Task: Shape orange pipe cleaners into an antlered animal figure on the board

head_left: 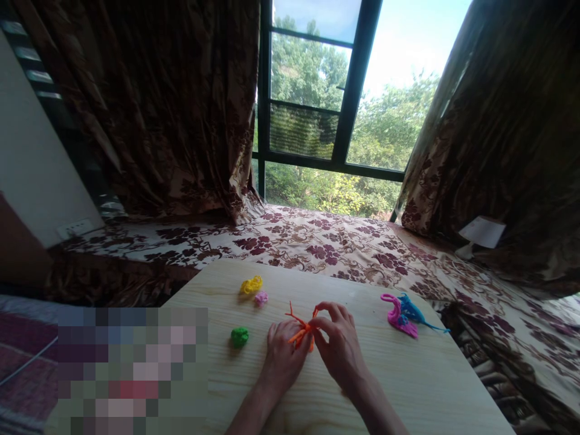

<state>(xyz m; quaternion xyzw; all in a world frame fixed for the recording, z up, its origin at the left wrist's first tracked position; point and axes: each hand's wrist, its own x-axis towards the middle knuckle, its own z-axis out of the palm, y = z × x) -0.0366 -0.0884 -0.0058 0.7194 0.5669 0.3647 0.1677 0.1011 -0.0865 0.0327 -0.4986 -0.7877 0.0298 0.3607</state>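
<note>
Above the wooden table, my left hand and my right hand meet at a bundle of orange strands that looks like soft modelling clay. Several thin ends stick out of it, one pointing up. The left fingers are curled around its lower part. On the other side, my right thumb and forefinger pinch a strand near the centre. Left of my hands lies a lumpy green ball. Farther back are a small pink clump and a coiled yellow clump.
The pale wooden table stands against a ledge with a flowered cover. On its right side lie a magenta looped piece and a blue piece with a thin tail. A pixelated patch hides the lower left. A white lamp stands farther right.
</note>
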